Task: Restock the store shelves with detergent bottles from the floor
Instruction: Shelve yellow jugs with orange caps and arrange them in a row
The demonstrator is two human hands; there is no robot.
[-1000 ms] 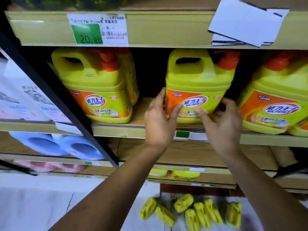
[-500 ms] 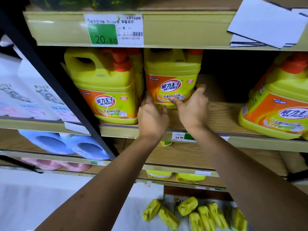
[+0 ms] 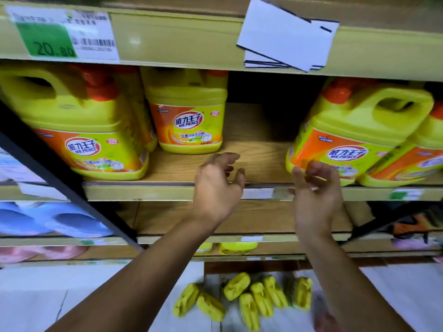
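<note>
A yellow detergent jug with an orange label stands deep on the wooden shelf, beside another jug at the left. Two more jugs stand at the right. My left hand hovers in front of the shelf edge with loosely curled fingers, holding nothing. My right hand is raised just in front of the right jug's lower corner, fingers loosely bent, holding nothing. Several yellow bottles lie on the white floor below.
A black upright post crosses diagonally at the left. Blue containers and pink ones sit on lower left shelves. A price tag and white cards hang on the upper shelf edge. A gap lies between the middle and right jugs.
Both hands pushed the middle jug left and back on the shelf, then let go and drew back toward the shelf edge; the right hand moved right toward the right jug.
</note>
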